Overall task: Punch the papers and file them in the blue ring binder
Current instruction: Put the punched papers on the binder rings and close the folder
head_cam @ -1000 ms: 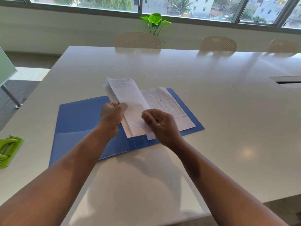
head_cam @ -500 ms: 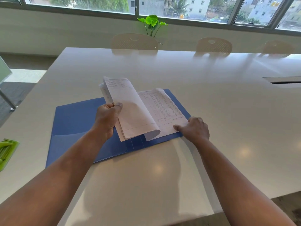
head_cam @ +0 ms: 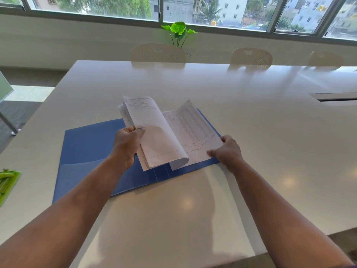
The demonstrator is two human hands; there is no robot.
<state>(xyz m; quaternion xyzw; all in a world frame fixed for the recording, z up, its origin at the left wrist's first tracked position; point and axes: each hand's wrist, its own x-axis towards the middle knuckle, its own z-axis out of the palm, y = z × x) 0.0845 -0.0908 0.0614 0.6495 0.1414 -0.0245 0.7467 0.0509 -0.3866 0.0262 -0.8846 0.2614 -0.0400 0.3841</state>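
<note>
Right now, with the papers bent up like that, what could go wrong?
1. The left hand grips a curled bundle of papers; they might crease, or spring free if that grip loosens.
2. The right hand lifts one sheet by its edge; a hard pull could tear or crumple it.
3. The blue ring binder lies open on the smooth table, so it may slide under the tugging.

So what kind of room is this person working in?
Most likely an office meeting room. A long white table fills the view, with a row of matching cream chairs pushed in along its far side, under a wide band of windows looking out on city buildings. A blue ring binder lies open on it.
</note>
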